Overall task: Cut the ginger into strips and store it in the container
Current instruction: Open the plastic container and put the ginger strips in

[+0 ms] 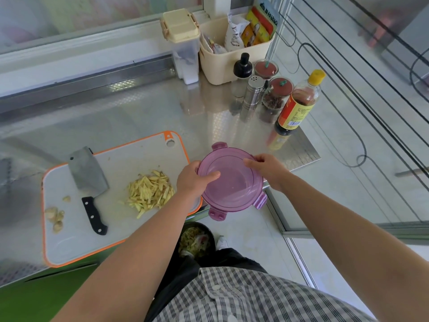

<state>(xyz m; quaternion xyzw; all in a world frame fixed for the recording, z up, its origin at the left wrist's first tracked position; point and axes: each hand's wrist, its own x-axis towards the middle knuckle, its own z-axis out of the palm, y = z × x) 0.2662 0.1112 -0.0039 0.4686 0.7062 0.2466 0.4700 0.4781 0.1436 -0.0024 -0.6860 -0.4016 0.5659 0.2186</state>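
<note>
A pile of ginger strips (149, 190) lies on the white, orange-rimmed cutting board (130, 156). A cleaver (89, 180) with a black handle rests on the board to the left of the pile. Ginger scraps (54, 216) sit at the board's left edge. A round container with a purple lid (232, 182) is at the counter's front edge, right of the board. My left hand (193, 178) grips its left rim with the thumb over the lid. My right hand (269, 169) grips its right rim. The lid's clip tabs stick outward.
Behind the container stand a sauce bottle (299, 105), a steel shaker (253, 91), spice jars (275, 94) and a cream basket of packets (234, 54). A bin with peelings (196, 240) sits on the floor below the counter edge. A window frame runs along the back.
</note>
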